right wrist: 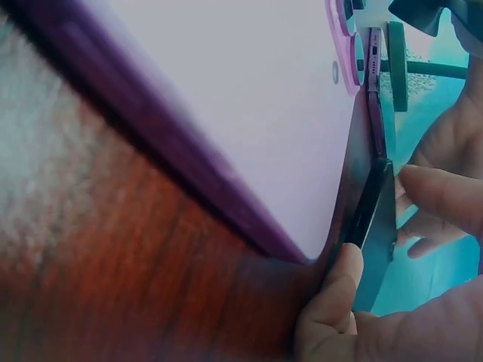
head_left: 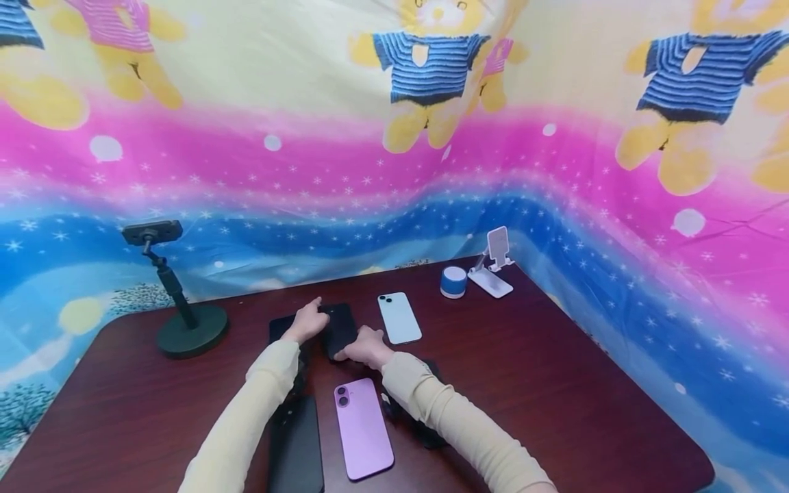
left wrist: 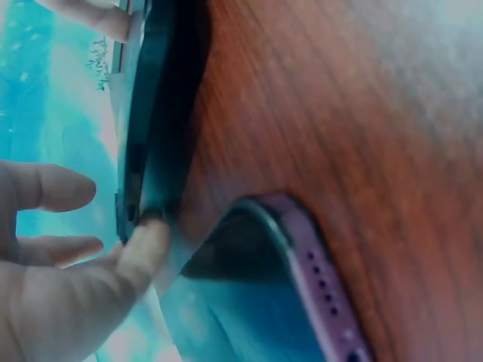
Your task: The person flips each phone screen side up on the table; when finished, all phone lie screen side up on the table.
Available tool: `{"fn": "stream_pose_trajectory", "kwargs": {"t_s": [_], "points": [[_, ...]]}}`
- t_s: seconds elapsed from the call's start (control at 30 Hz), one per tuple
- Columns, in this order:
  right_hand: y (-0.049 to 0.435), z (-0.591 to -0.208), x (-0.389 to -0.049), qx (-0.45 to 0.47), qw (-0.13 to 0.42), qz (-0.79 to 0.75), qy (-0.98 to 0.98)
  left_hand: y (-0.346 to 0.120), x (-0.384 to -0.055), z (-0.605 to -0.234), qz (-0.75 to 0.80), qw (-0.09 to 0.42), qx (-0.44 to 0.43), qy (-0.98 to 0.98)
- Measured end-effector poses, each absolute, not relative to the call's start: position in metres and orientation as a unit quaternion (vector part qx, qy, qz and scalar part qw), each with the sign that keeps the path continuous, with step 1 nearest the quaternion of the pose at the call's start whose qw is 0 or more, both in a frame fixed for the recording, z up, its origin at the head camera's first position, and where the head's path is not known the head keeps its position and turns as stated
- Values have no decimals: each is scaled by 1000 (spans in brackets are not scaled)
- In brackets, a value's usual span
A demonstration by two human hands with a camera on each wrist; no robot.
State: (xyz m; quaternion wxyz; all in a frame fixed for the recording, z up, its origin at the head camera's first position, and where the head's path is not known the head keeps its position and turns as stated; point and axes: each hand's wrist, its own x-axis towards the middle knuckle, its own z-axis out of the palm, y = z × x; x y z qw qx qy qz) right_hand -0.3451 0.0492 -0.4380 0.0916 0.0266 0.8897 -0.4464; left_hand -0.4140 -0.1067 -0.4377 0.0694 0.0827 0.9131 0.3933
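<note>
A black smartphone point(head_left: 340, 329) lies at mid-table between the hands in the head view. My left hand point(head_left: 308, 320) is at its upper left edge, thumb touching the edge in the left wrist view. My right hand point(head_left: 368, 347) grips its lower right part, the thumb point(right wrist: 343, 279) along one edge. Both wrist views show this phone point(right wrist: 377, 241) edge-on; whether it is raised I cannot tell. Another dark-faced phone point(head_left: 280, 327) with a purple edge lies partly under the left wrist. A lilac phone point(head_left: 364, 431) lies nearer, camera side up.
A pale blue phone point(head_left: 401, 318) lies behind the right hand. Near lie a black phone point(head_left: 297, 448) and a dark object point(head_left: 431, 435) under the right forearm. A dark green stand point(head_left: 192, 332), a blue-and-white cylinder point(head_left: 453, 284) and a white phone stand point(head_left: 491, 282) stand farther back.
</note>
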Motion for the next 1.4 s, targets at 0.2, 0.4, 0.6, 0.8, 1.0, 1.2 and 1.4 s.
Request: {"fn": "stream_pose_trajectory", "kwargs": {"t_s": [0.2,0.4,0.6,0.8,1.0,1.2,1.4], "points": [[46,-440,-345,29,90,-447,889,-109,-410,-439,422,23,89,902],[42,-442,-342,28,88,-431,898,-108,-406,-441,443,1,72,894],[42,-441,-341,30,77,-409,909,-106,-401,-439,459,-27,58,886],[43,-440,-341,25,71,-399,914,-106,-399,-440,511,-34,42,858],[44,-443,-340,30,60,-417,906,-113,-399,-448,609,11,19,793],[48,-443,-341,19,51,-438,897,-117,-397,-451,689,70,32,721],[52,-442,-341,14,49,-443,895,-122,-394,-450,721,97,46,685]]}}
